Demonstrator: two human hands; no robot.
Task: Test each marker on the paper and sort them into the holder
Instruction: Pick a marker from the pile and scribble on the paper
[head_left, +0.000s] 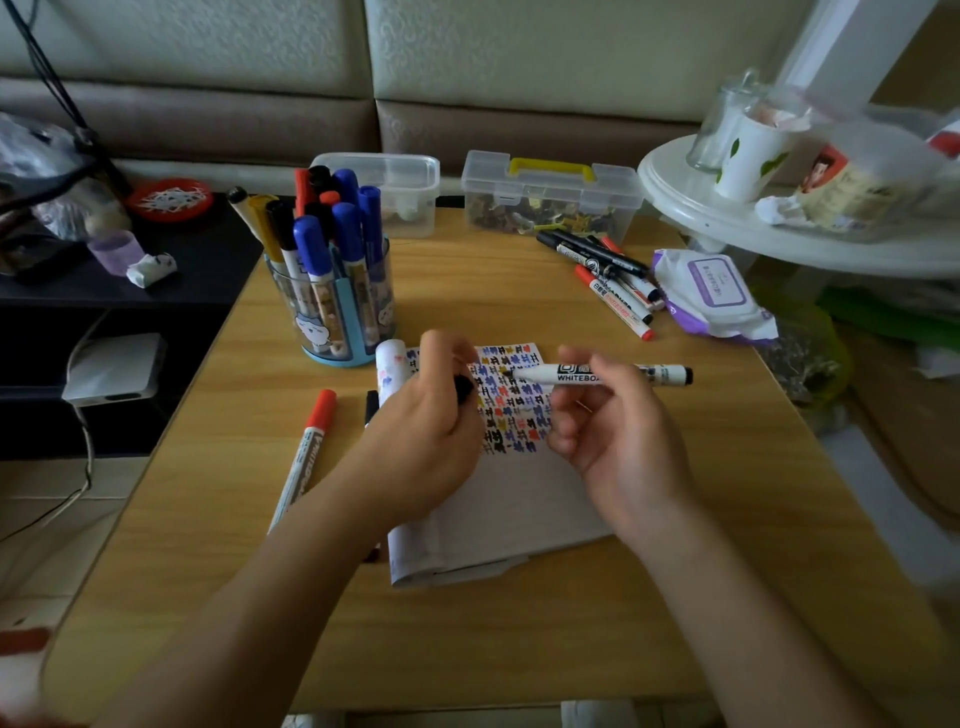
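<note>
White uncapped marker (597, 373) pinched in right-hand fingers (605, 364) above paper (519, 499).

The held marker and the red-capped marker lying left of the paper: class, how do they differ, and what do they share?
The held marker is uncapped, its black tip over the paper; the red marker is capped. The held marker is gripped level by the right hand, while the red marker lies untouched on the table. The left hand holds a black cap. Both have white barrels with printing.
</note>
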